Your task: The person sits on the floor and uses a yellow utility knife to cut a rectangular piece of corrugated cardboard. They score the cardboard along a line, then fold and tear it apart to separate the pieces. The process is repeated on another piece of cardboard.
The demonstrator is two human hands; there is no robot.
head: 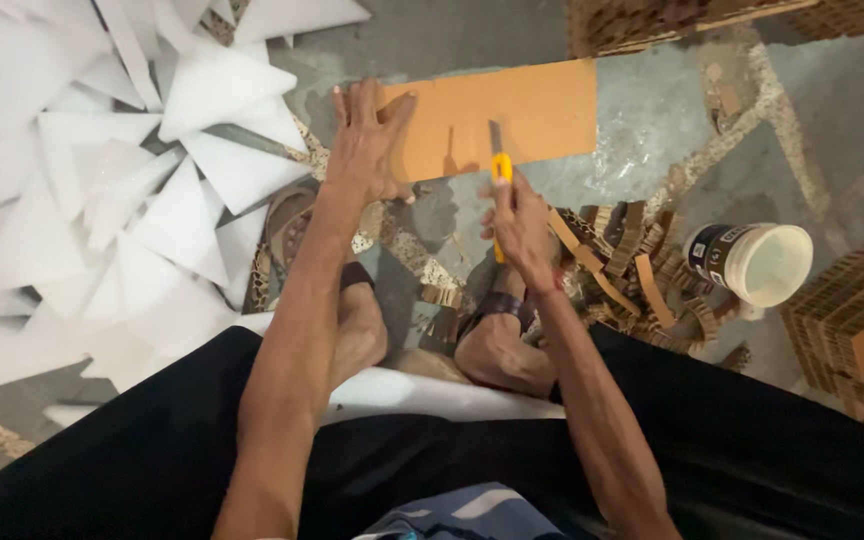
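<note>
A flat brown cardboard sheet (522, 110) lies on the floor in front of me. My left hand (364, 145) presses flat on its left end, fingers spread. My right hand (519, 225) grips a yellow utility knife (499, 165), its blade pointing up onto the lower edge of the cardboard near the middle. My feet in sandals rest on the floor just below the hands.
A heap of white triangular foam pieces (102, 190) fills the left. Narrow cardboard strips (632, 265) lie right of my right hand, beside a tipped white plastic tub (757, 262). Stacks of corrugated cardboard blocks (857, 325) stand at the right and along the top edge.
</note>
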